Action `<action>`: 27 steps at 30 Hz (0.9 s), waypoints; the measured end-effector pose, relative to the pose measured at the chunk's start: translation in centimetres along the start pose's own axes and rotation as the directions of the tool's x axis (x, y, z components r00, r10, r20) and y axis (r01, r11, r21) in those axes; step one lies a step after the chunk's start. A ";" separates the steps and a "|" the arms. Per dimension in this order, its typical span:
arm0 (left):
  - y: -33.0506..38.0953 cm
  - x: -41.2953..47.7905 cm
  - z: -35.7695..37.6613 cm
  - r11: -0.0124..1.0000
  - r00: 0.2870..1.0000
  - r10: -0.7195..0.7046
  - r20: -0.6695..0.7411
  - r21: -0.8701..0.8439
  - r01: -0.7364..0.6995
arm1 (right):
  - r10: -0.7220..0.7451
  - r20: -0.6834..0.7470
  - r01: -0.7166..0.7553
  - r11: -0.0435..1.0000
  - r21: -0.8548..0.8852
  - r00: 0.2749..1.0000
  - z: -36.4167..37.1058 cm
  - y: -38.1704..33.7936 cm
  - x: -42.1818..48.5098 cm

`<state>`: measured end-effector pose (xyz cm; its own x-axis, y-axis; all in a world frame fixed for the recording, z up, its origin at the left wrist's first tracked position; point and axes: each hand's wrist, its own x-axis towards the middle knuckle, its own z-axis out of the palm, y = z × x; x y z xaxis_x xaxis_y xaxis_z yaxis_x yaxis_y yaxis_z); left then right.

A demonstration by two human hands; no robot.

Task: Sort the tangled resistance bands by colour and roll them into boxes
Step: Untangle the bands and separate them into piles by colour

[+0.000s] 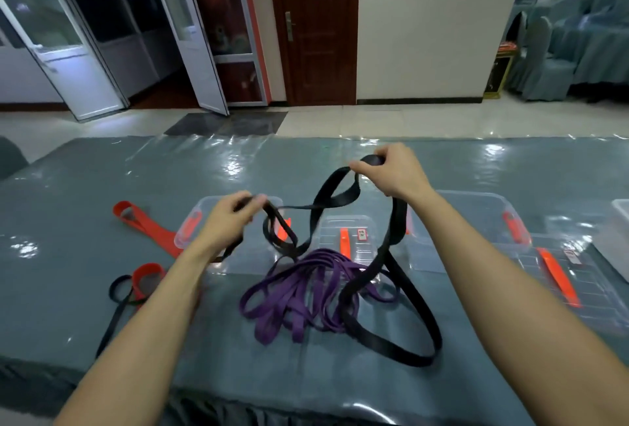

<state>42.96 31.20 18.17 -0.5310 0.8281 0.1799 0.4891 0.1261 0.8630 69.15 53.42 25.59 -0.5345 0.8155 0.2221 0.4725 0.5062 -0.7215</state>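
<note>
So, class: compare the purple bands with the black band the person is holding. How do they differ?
The purple bands lie bunched on the table; the black band is lifted by the left hand and right hand. Purple bands are narrow and untouched; the black one is wider and drawn into big loops. Both are flat loops, tangled together.

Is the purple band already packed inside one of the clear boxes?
No, the purple band lies in a loose heap on the table, in front of the clear boxes, while both hands hold black bands.
</note>
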 end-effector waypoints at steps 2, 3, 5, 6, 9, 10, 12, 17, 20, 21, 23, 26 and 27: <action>-0.1 0.7 -2.8 0.986 0.994 0.029 -0.110 -0.158 -0.046 | 0.032 0.004 -0.032 0.999 -0.028 0.999 1.0 0.0 0.2; -0.4 1.0 -4.1 0.971 0.990 0.020 -0.138 -0.232 -0.051 | 0.042 -0.010 -0.042 0.998 -0.038 0.999 1.4 -0.1 0.3; -0.8 1.2 -6.5 0.927 0.984 -0.024 -0.176 -0.374 -0.044 | 0.050 -0.041 -0.053 0.995 -0.080 0.998 2.0 -0.7 0.5; -1.1 1.2 -7.5 0.910 0.983 -0.040 -0.182 -0.413 -0.039 | 0.056 -0.041 -0.060 0.993 -0.098 0.998 2.3 -1.0 0.5; -2.2 1.0 -9.9 0.901 0.982 -0.055 -0.182 -0.433 -0.030 | 0.077 -0.067 -0.082 0.993 -0.087 0.995 3.0 -2.3 0.7; -2.5 1.0 -10.4 0.900 0.977 -0.077 -0.201 -0.435 -0.019 | 0.073 -0.051 -0.078 0.992 -0.097 0.996 3.2 -2.8 0.7; -3.4 1.1 -11.4 0.922 0.943 -0.138 -0.302 -0.388 0.011 | 0.064 -0.001 -0.064 0.990 -0.126 0.998 3.4 -3.9 0.5; -6.4 1.8 -12.7 0.726 0.848 -0.393 -0.357 0.446 0.524 | 0.009 -0.020 -0.011 0.996 -0.094 1.000 1.8 -6.0 0.3; -3.8 1.9 -8.6 0.747 0.939 -0.310 -0.149 0.573 0.338 | -0.009 0.033 0.015 0.984 -0.179 0.999 -1.5 -7.2 -0.2; -2.3 2.2 -6.4 0.842 0.979 -0.199 -0.036 0.506 0.189 | -0.011 0.070 0.027 0.973 -0.229 0.997 -2.9 -7.4 -0.3; 1.5 2.7 -1.3 0.937 0.988 -0.011 0.154 0.348 -0.044 | -0.012 0.137 0.057 0.942 -0.331 0.991 -5.6 -7.4 -1.1; 8.9 3.7 6.6 0.979 0.921 0.169 0.352 0.052 -0.199 | 0.000 0.181 0.080 0.897 -0.434 0.983 -9.1 -6.6 -2.5; 11.3 4.0 8.9 0.975 0.884 0.214 0.415 -0.038 -0.218 | 0.018 0.192 0.070 0.894 -0.443 0.981 -10.3 -6.2 -3.1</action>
<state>52.53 40.83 24.43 -0.0778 0.9860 0.1477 0.5663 -0.0782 0.8205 75.06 50.59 36.13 -0.6504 0.7554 0.0793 0.6951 0.6341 -0.3388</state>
